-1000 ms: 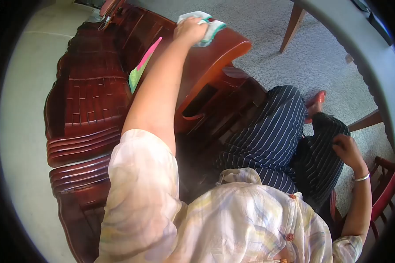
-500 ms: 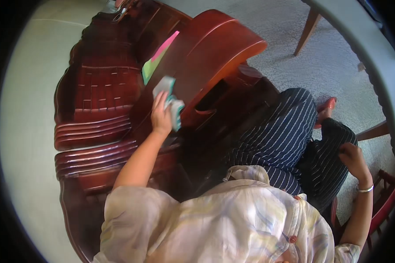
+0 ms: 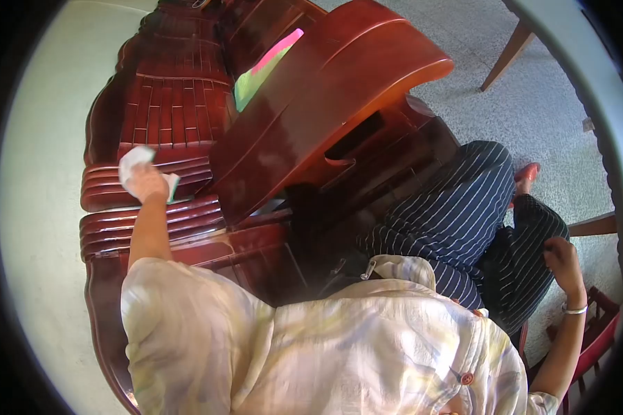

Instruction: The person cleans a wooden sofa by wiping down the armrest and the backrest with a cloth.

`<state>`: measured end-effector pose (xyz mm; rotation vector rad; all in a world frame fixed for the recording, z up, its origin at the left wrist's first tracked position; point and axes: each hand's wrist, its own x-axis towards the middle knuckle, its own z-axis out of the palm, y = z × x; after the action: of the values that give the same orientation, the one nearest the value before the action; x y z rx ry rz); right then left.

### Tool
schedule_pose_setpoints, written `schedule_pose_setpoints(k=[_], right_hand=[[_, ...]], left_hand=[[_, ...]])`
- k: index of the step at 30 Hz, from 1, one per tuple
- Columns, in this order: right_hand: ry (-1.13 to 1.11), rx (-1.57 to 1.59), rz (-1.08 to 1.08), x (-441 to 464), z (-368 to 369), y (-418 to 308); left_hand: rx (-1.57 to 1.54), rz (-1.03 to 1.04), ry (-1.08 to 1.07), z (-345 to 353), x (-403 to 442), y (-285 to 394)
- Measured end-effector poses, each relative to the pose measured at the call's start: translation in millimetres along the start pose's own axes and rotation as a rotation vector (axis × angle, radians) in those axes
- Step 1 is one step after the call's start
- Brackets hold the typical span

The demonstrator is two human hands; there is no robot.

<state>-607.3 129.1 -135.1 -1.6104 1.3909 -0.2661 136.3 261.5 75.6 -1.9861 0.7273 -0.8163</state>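
My left hand (image 3: pixel 147 182) holds a white cloth (image 3: pixel 132 163) with a green edge. It is over the ridged top of a dark red wooden sofa (image 3: pixel 194 176), whose slatted part stretches away behind. The cloth is blurred by motion, and whether it presses on the wood I cannot tell. My right hand (image 3: pixel 563 261), with a silver bracelet at the wrist, hangs loosely curled beside my striped trouser leg (image 3: pixel 457 194). Nothing shows in its fingers.
A broad, curved, glossy wooden armrest (image 3: pixel 353 62) rises ahead of me. Behind it lies a pink and yellow-green cloth or sheet (image 3: pixel 259 79). A pale table edge (image 3: pixel 585 90) and its wooden leg (image 3: pixel 509 55) are on the right. Part of a red wooden chair (image 3: pixel 599 321) shows lower right.
My left hand has moved left with the cloth, from the curved armrest to the ridged sofa top. My right hand stays beside the leg. The view has shifted slightly.
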Motion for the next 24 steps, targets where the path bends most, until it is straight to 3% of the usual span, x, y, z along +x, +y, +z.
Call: schedule_pose_setpoints(k=[1,2,6,7,8,12,14,15,17,19,20,22,24], right_hand=[[-0.003,-0.003,0.001,-0.4,-0.6,2.4],[-0.01,-0.007,-0.002,0.1,-1.1,6.7],[-0.042,0.09,0.053,-1.4,-2.2,-1.3],[-0.038,0.086,0.056,-2.6,-2.0,-2.2],[-0.017,0.058,0.057,-3.3,-1.1,-3.1],[0.013,-0.067,-0.04,0.1,-0.1,3.2],[-0.015,-0.071,-0.055,2.1,-5.9,6.0],[-0.047,-0.083,-0.046,3.3,-7.7,5.0],[-0.055,0.004,-0.054,3.7,-3.8,8.7],[0.073,-0.072,-0.147,8.9,-3.7,16.6],[-0.057,-0.076,-0.05,9.0,-11.3,-8.4],[-0.083,-0.086,-0.12,9.2,-12.7,-23.8],[-0.074,-0.044,-0.154,3.5,-7.5,-19.0]], left_hand=[[0.043,-0.135,-0.024,-9.4,-6.7,-0.9],[0.071,-0.113,-0.192,-23.1,-9.6,5.7],[-0.097,0.176,-0.245,15.9,-24.7,67.6],[-0.066,0.267,-0.3,-7.5,-35.9,88.1],[-0.148,0.331,-0.207,11.0,-37.7,101.9],[-0.167,0.51,-0.189,25.3,-19.5,73.4],[0.001,0.357,-0.118,25.1,-0.8,33.1],[-0.056,0.259,-0.033,22.8,6.8,2.9],[0.048,0.145,0.253,26.9,18.1,-68.1],[0.225,0.014,0.325,-3.7,15.5,-130.4],[0.022,-0.151,0.245,-37.7,8.2,-149.3],[-0.124,-0.355,0.222,-36.5,9.2,-215.5],[-0.191,-0.465,0.236,-43.0,-12.7,-232.3]])
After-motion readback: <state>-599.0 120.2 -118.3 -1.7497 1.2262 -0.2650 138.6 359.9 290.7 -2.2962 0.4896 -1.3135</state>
